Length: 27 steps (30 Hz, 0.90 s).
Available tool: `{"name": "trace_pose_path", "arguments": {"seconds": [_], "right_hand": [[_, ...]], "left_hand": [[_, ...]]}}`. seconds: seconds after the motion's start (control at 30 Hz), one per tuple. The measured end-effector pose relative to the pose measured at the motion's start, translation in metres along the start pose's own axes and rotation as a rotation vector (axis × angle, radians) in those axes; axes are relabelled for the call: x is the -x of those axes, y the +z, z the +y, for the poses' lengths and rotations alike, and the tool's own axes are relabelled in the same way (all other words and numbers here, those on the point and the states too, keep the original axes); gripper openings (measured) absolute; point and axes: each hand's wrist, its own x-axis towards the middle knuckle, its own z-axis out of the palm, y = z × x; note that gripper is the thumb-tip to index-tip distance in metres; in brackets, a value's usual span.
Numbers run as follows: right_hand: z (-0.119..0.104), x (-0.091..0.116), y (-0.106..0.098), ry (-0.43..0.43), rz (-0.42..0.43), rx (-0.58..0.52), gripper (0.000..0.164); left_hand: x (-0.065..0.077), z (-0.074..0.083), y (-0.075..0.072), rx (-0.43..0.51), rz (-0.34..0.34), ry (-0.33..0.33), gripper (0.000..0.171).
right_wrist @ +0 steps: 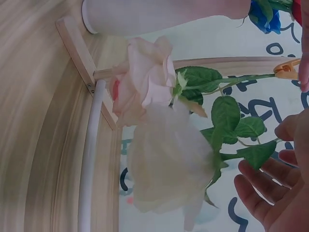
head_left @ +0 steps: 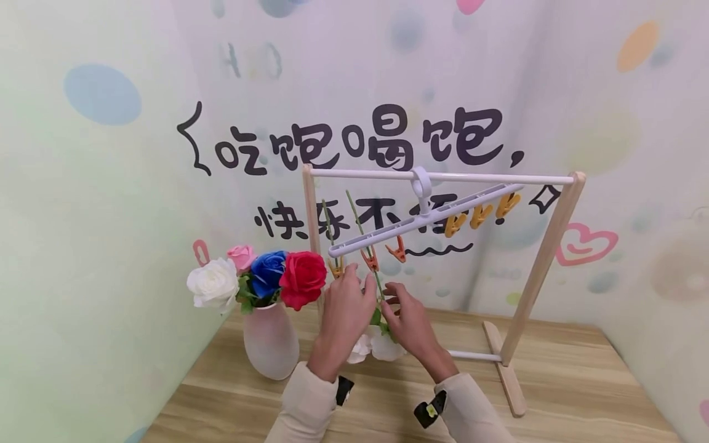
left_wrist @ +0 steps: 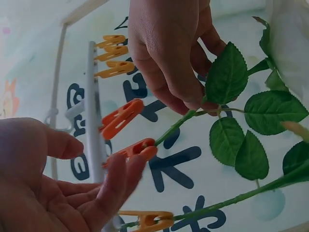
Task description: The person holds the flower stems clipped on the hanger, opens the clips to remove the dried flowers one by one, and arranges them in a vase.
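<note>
My right hand (head_left: 412, 323) pinches the green stem of a white artificial rose (right_wrist: 169, 159), just above its leaves (left_wrist: 227, 72). The bloom hangs head down, and its stem runs up through an orange clothespin (left_wrist: 140, 149) on a white hanger (head_left: 382, 234). My left hand (head_left: 349, 307) is at this clothespin with its fingers loosely spread; a fingertip touches or nearly touches it, and the thumb stands apart. Beside it a pale pink rose (right_wrist: 145, 77) also hangs upside down, its stem in a yellow clothespin (left_wrist: 152, 221).
The hanger hooks over the top bar (head_left: 498, 178) of a wooden-sided rack (head_left: 540, 271). Another orange clothespin (head_left: 396, 249) and several yellow ones (head_left: 480, 216) hang along it. At left, a white vase (head_left: 271, 341) holds white, pink, blue and red roses on the wooden table (head_left: 576, 381).
</note>
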Motion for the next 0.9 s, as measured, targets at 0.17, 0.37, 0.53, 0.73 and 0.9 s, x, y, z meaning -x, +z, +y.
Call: {"name": "trace_pose_path", "arguments": {"seconds": [0.17,0.37,0.53,0.73,0.9], "right_hand": [[0.0,-0.002,0.005,0.021,-0.001,-0.052,0.033],[-0.003,-0.005,0.009,0.023,-0.062,-0.103,0.031],[-0.005,-0.007,0.008,-0.004,-0.061,-0.115,0.028],[-0.006,-0.007,0.007,0.0,-0.051,-0.118,0.02],[-0.005,-0.007,0.007,-0.013,-0.027,-0.092,0.016]], "left_hand": [[-0.018,0.001,0.014,-0.022,-0.017,-0.041,0.052],[-0.035,0.0,0.022,-0.023,0.081,-0.025,0.039],[-0.044,-0.003,0.026,-0.054,0.147,-0.006,0.041],[-0.046,-0.004,0.029,-0.168,0.245,0.094,0.041],[-0.046,-0.004,0.028,-0.196,0.302,0.185,0.045]]}}
